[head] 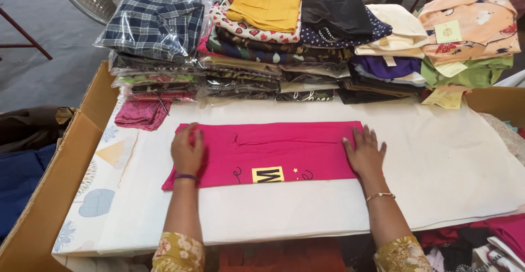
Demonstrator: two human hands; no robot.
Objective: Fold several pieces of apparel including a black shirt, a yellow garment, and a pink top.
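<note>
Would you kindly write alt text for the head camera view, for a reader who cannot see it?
A person's left hand and right hand press flat on the two ends of a folded pink garment lying on a white cloth-covered table. Behind it stand stacks of folded clothes, some in clear bags.

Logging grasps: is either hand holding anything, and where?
Nothing gripped: left hand and right hand press flat on opposite ends of the folded pink garment.

Stacked at back left: clear plastic bags (156, 80) of folded garments, topmost a bagged blue checked shirt (154, 23). At back right: a pale square tag (448, 31) on the peach garment, pale yellow paper tags (444, 98) hanging below the green one.
</note>
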